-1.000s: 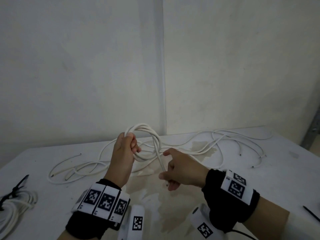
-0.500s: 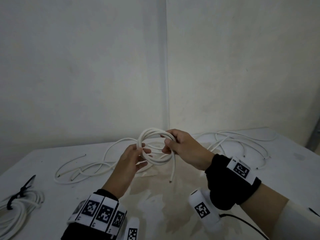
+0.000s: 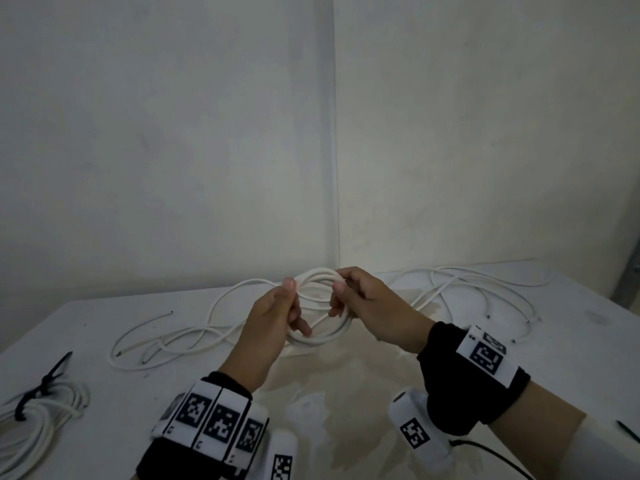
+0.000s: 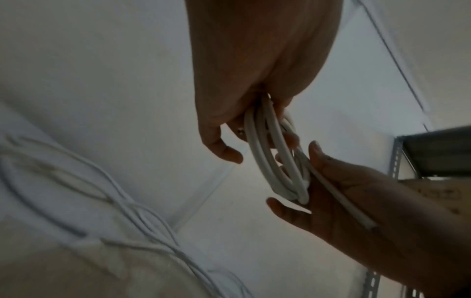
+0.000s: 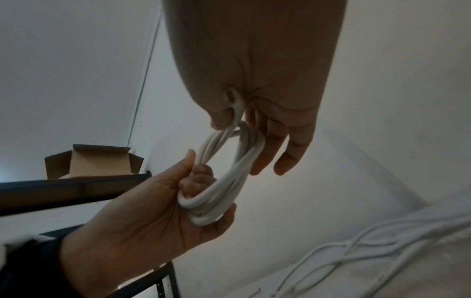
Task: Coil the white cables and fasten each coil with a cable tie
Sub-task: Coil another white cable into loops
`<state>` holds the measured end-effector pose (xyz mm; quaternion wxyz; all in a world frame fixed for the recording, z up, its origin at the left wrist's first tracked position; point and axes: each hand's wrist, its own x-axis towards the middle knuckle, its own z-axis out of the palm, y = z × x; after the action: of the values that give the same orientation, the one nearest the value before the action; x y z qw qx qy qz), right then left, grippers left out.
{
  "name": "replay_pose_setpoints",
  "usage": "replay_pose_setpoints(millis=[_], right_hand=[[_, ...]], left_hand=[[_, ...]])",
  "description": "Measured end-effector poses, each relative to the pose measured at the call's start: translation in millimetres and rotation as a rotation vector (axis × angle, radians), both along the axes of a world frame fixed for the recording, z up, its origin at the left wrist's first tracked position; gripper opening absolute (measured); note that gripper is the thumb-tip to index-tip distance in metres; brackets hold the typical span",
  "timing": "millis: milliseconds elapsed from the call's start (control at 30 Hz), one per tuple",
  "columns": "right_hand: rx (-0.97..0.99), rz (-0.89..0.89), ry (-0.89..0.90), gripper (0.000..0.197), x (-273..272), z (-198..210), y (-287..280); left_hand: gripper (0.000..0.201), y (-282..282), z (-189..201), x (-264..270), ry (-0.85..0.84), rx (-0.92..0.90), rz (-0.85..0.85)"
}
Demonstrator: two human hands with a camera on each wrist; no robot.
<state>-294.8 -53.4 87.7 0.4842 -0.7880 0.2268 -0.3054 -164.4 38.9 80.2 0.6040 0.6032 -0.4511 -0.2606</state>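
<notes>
Coil [image 3: 320,308] held above the worktop [image 3: 571,341], left hand [image 3: 277,317] clenched round its left side and right hand [image 3: 363,303] pinching the right side with the cable's free end in the palm; risk is the stiff loops springing apart if either grip eases, since no tie is on yet. Left to right around it: tied coil [image 3: 38,410] at the near-left edge, loose cables [image 3: 180,337] behind the hands, more cables [image 3: 478,289] far right, a black tie [image 3: 627,430] at the near-right edge, reachable only by freeing one hand.
</notes>
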Motion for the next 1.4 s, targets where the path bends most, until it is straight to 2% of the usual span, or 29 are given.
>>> replay_pose_setpoints(millis=[67,200,300,400,467,533,667,833,900,967,1100,1200,1333,1400], right_hand=[[0.026,-0.032,-0.076,0.016,2.2,-2.9,2.8],[-0.127,-0.144,-0.083,0.016,4.8,-3.6,-0.1],[-0.304,-0.099,0.002,0.015,-1.5,-0.9,-1.4],[-0.441,-0.010,0.111,0.023,-2.7,-2.0,5.4],[-0.382,-0.002,0.045,0.019,-1.3,-2.9,7.7],[-0.241,-0.040,-0.058,0.016,-1.1,-1.5,8.1],[-0.137,-0.046,-0.095,0.043,-5.7,-2.9,4.5],[0.017,0.003,-0.140,0.030,-10.1,0.3,4.5],[-0.027,0.011,-0.082,0.028,-11.9,2.5,5.6],[-0.076,0.046,-0.004,0.024,-14.8,4.3,7.9],[-0.045,0.074,-0.006,0.010,-22.6,5.9,9.5],[0.006,0.021,-0.029,0.015,-29.9,3.8,9.3],[0.184,0.008,-0.091,0.029,-42.1,-0.8,4.8],[0.237,-0.002,-0.123,0.029,-47.5,-3.4,3.2]], left_hand=[[0.042,-1.3,-3.1,-5.7,0.074,-0.039,0.000],[0.044,-0.1,-3.3,-6.5,0.164,0.026,-0.081],[0.051,3.8,5.7,-1.9,0.080,0.164,-0.149],[0.055,1.2,13.9,-4.0,-0.042,0.201,-0.160],[0.048,-0.8,13.1,-12.2,-0.031,0.175,-0.168],[0.043,-0.9,9.3,-18.9,0.074,0.131,-0.156],[0.042,-3.5,7.5,-16.9,0.294,0.017,-0.083],[0.043,-5.2,3.3,-14.2,0.412,0.017,-0.104],[0.041,-3.2,5.4,-12.0,0.343,0.055,-0.099],[0.040,-2.0,10.4,-10.2,0.192,0.108,-0.104],[0.031,-3.9,13.7,-20.9,-0.032,0.175,-0.182],[0.021,-6.7,6.2,-28.7,-0.042,0.130,-0.218],[0.024,-11.6,-2.0,-35.1,0.046,0.094,-0.183],[0.025,-13.7,-3.4,-38.5,0.045,0.087,-0.184]])
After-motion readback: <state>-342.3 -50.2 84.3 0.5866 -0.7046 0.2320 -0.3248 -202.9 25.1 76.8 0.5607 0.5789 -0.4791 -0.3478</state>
